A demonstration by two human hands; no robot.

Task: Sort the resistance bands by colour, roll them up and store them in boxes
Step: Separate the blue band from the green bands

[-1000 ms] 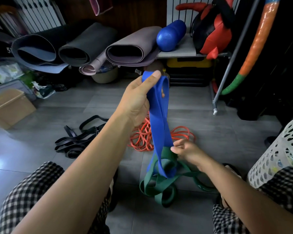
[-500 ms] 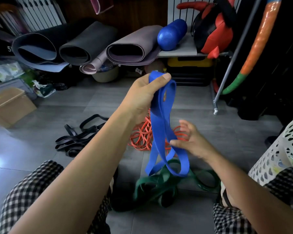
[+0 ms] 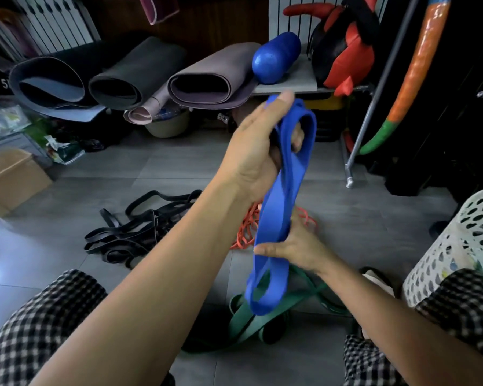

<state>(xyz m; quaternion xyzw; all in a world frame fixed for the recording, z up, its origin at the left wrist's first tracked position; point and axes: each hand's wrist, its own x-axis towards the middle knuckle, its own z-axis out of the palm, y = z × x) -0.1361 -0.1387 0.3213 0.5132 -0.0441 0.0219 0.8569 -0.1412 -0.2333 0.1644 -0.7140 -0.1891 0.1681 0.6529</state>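
1. Blue band [image 3: 279, 207] hangs doubled, long axis near-vertical, held between both hands above the floor [image 3: 179, 168].
2. Left hand [image 3: 258, 146] grips the top loops; right hand [image 3: 299, 246] grips lower down, tail loop dangling below it.
3. Judgement: rolling starts from the right-hand end, which is nearer.

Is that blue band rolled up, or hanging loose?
Hanging loose. The blue band droops in long loops from the left hand, the right hand grips it lower down, and its end dangles over the green bands.
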